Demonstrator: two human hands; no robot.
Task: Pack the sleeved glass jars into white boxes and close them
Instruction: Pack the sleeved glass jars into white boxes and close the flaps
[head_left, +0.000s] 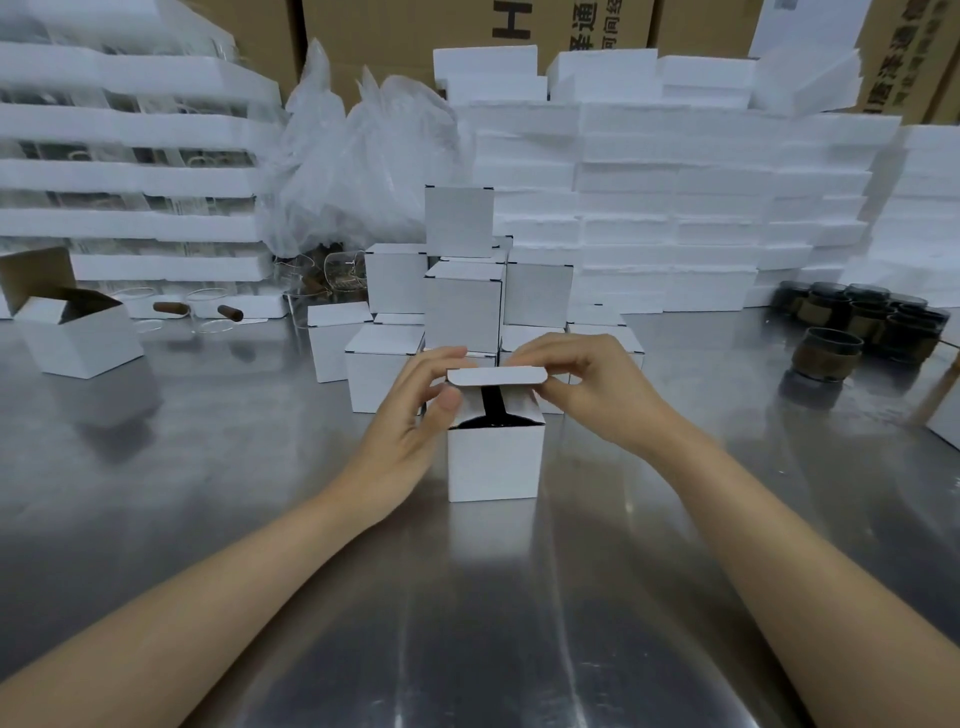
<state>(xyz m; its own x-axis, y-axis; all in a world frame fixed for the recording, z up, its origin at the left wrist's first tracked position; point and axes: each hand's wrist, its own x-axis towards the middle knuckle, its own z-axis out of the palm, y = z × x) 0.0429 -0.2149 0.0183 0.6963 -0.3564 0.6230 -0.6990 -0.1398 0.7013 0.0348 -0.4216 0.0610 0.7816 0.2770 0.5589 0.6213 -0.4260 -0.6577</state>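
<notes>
A small white box (493, 462) stands on the steel table in front of me, its lid flap (496, 375) raised and bent over the opening. A dark gap under the flap shows something dark inside. My left hand (410, 415) pinches the flap's left end, thumb against the box's upper left corner. My right hand (587, 384) pinches the flap's right end. A cluster of dark sleeved glass jars (862, 322) sits at the right, one jar (826, 353) apart in front.
Closed white boxes (462, 306) are stacked just behind the one I hold. An open white box (78, 332) lies at the left. Foam trays (675, 208) pile up at the back, with plastic bags (358, 156) and brown cartons. Bare glasses (208, 312) lie at back left.
</notes>
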